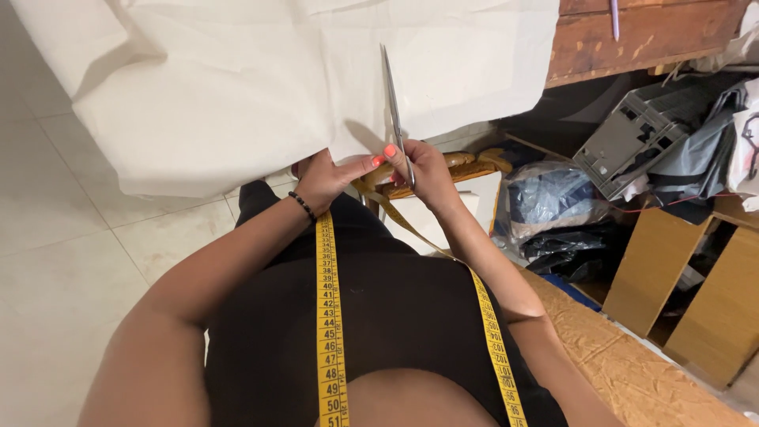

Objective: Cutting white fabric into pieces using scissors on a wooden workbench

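I see my right hand (431, 170) wrapped around the handles of a pair of scissors (393, 111), fingers curled tight through them so the grip is firmly pinching the tool. The long steel blades run straight up and away from that grip, lying over the cream fabric (237, 87), with the tips reaching well into the sheet. From here the blades look nearly together, though I cannot tell whether cloth sits between them

My left hand (328, 178) sits just beside the scissor grip, on its left, thumb and fingers pressed together on the hanging lower edge of the fabric. Its orange-painted thumbnail almost touches the blades at the point where they leave the right hand. A black beaded bracelet (301, 205) circles that wrist, just behind the pinch

The fabric spreads wide above and to the left of both grips, draped over the edge of a wooden table (632, 35) whose bare corner shows up and to the right of the scissors. A yellow measuring tape (330, 332) hangs round my neck, its two bands running back from the hands over my black clothing. To the right of the scissor hand, well apart, lie a grey plastic crate (632, 134) and some dark bags; pale floor tiles (55, 237) fill the left side
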